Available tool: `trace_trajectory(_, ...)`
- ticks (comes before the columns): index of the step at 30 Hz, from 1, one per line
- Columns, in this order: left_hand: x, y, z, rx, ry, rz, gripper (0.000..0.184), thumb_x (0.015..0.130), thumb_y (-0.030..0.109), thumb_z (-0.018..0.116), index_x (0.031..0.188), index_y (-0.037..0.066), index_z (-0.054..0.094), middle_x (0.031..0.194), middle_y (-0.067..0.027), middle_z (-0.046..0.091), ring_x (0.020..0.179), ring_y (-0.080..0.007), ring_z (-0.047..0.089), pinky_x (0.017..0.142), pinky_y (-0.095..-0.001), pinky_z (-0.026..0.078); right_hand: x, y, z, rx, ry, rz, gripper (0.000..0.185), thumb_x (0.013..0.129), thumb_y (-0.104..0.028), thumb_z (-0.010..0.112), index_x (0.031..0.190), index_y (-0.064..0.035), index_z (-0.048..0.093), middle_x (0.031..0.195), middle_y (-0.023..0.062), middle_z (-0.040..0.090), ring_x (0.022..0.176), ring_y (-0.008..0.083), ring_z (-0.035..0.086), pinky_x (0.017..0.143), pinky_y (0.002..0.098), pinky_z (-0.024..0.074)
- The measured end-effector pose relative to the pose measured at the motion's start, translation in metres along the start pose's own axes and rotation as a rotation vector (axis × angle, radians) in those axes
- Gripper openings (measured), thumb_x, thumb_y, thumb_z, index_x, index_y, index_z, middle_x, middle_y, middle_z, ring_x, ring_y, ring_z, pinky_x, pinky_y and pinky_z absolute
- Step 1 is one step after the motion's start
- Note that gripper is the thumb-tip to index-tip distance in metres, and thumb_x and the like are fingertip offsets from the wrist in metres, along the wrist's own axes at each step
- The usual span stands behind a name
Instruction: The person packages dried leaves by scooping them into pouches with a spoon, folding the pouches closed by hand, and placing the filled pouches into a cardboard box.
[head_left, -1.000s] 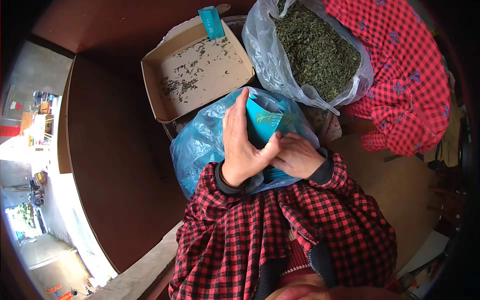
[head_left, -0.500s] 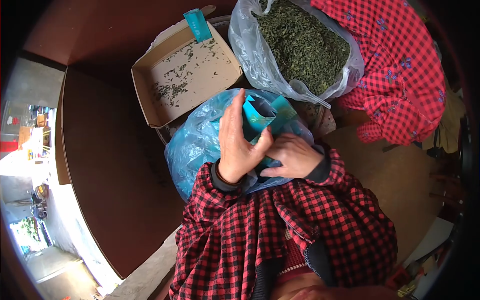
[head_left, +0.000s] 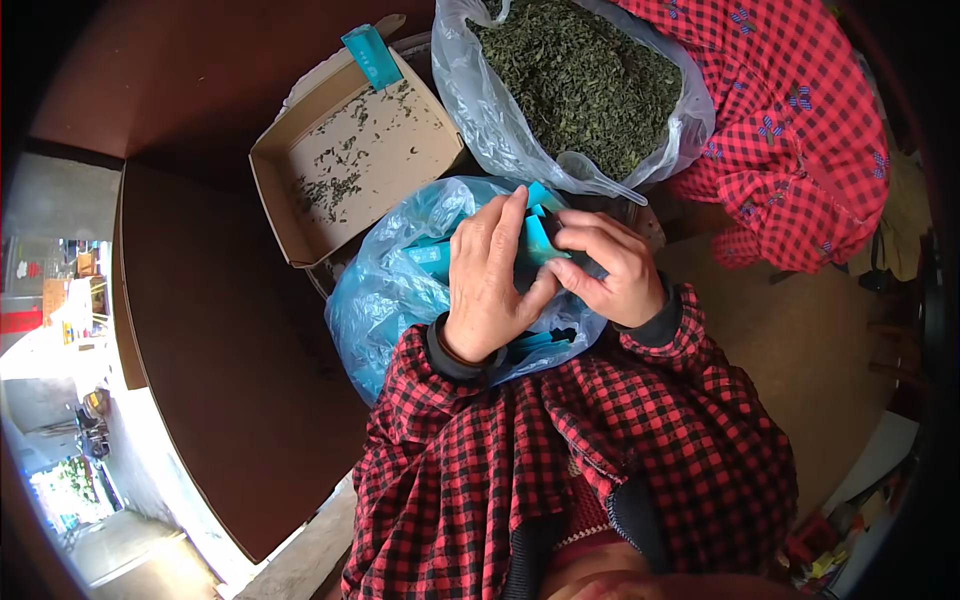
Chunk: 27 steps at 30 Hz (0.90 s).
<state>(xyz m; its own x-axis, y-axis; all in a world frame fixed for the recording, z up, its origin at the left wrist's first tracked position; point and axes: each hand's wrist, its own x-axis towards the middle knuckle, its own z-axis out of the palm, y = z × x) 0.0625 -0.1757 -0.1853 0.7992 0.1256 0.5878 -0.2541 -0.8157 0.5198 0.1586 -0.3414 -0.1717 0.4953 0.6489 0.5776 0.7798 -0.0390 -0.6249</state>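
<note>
A small teal packet stands upright between my hands, its upper part showing above my fingers. My left hand presses along its left side with straight fingers, the thumb at the near side. On the right, my right hand grips the packet near its top, thumb and fingertips bent around the edge. Beneath both hands lies a blue plastic bag with several more teal packets inside. The packet's lower part is hidden by my hands.
Beyond the blue bag stands a shallow cardboard box with leaf crumbs and a teal packet at its far corner. A clear plastic bag holds dried leaves and a plastic scoop. Red checked fabric is at right.
My right hand has risen from low on the packet to its top edge. My left fingers have tipped inward against it, and its wide open mouth now looks narrowed and partly covered.
</note>
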Motion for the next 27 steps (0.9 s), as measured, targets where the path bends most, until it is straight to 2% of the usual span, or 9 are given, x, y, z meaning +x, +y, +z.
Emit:
trace_trajectory(4, -0.003, 0.001, 0.005, -0.001, 0.021, -0.043, 0.085, 0.07, 0.015, 0.078, 0.145, -0.001, 0.042, 0.13, -0.021, 0.054, 0.114, -0.0373, 0.055, 0.1, -0.0464, 0.041, -0.007, 0.006, 0.0, 0.105, -0.061, 0.083, 0.022, 0.086, -0.008, 0.074, 0.102, 0.0019, 0.063, 0.12, 0.019, 0.065, 0.103, 0.0291, 0.066, 0.088, 0.0346, 0.0523)
trace_trajectory(8, -0.002, 0.001, 0.001, 0.002, -0.003, -0.062, 0.084, 0.071, 0.015, 0.079, 0.145, -0.001, 0.042, 0.129, -0.02, 0.056, 0.113, -0.0365, 0.055, 0.1, -0.0462, 0.041, 0.002, 0.01, -0.006, 0.115, 0.009, 0.005, 0.021, 0.088, -0.006, 0.07, 0.107, 0.0011, 0.064, 0.119, 0.0201, 0.065, 0.104, 0.0313, 0.066, 0.088, 0.035, 0.0518)
trace_trajectory(12, 0.001, -0.003, -0.008, 0.041, -0.008, -0.07, 0.082, 0.071, 0.016, 0.079, 0.144, -0.001, 0.043, 0.125, -0.0184, 0.059, 0.111, -0.0356, 0.057, 0.101, -0.046, 0.041, 0.005, 0.023, -0.027, -0.054, 0.189, 0.101, 0.024, 0.087, -0.004, 0.068, 0.11, -0.0007, 0.065, 0.118, 0.0185, 0.065, 0.104, 0.0327, 0.065, 0.09, 0.0364, 0.0507)
trace_trajectory(15, 0.008, -0.008, -0.02, 0.051, -0.041, -0.057, 0.081, 0.072, 0.017, 0.079, 0.143, -0.002, 0.044, 0.123, -0.0177, 0.061, 0.109, -0.0354, 0.059, 0.1, -0.0457, 0.042, -0.001, 0.038, -0.037, -0.503, 0.046, 0.175, 0.029, 0.086, -0.001, 0.065, 0.115, -0.0037, 0.066, 0.119, 0.0151, 0.065, 0.103, 0.0333, 0.064, 0.094, 0.0378, 0.0491)
trace_trajectory(20, 0.023, -0.007, -0.035, 0.018, -0.109, -0.086, 0.078, 0.074, 0.018, 0.079, 0.142, -0.002, 0.045, 0.122, -0.0181, 0.063, 0.107, -0.0364, 0.059, 0.099, -0.0457, 0.043, -0.013, 0.061, -0.034, -0.55, -0.017, 0.18, 0.036, 0.084, 0.0, 0.065, 0.119, -0.0059, 0.066, 0.114, 0.0119, 0.067, 0.1, 0.0352, 0.063, 0.095, 0.039, 0.0482)
trace_trajectory(23, 0.039, -0.001, -0.043, 0.021, -0.204, -0.07, 0.077, 0.074, 0.018, 0.078, 0.142, -0.002, 0.045, 0.122, -0.0187, 0.063, 0.108, -0.037, 0.059, 0.098, -0.0457, 0.044, -0.009, 0.072, -0.035, -0.447, 0.004, 0.169, 0.028, 0.09, -0.005, 0.064, 0.118, -0.0048, 0.066, 0.104, 0.0091, 0.07, 0.094, 0.0262, 0.066, 0.085, 0.035, 0.0504)
trace_trajectory(24, 0.044, -0.001, -0.044, 0.024, -0.25, -0.062, 0.077, 0.075, 0.018, 0.078, 0.141, -0.002, 0.045, 0.122, -0.019, 0.062, 0.109, -0.0373, 0.059, 0.098, -0.0458, 0.044, -0.007, 0.074, -0.034, -0.445, 0.01, 0.167, 0.028, 0.09, -0.005, 0.064, 0.118, -0.0048, 0.066, 0.104, 0.0091, 0.07, 0.094, 0.0262, 0.066, 0.085, 0.035, 0.0504)
trace_trajectory(27, 0.055, -0.008, -0.032, 0.095, -0.21, -0.02, 0.077, 0.075, 0.018, 0.078, 0.141, -0.001, 0.045, 0.123, -0.0193, 0.062, 0.109, -0.0378, 0.059, 0.098, -0.046, 0.044, 0.0, 0.077, -0.028, 0.145, 0.285, 0.382, 0.017, 0.097, -0.01, 0.063, 0.111, -0.0017, 0.067, 0.094, 0.005, 0.07, 0.086, 0.0146, 0.064, 0.074, 0.0301, 0.0494)
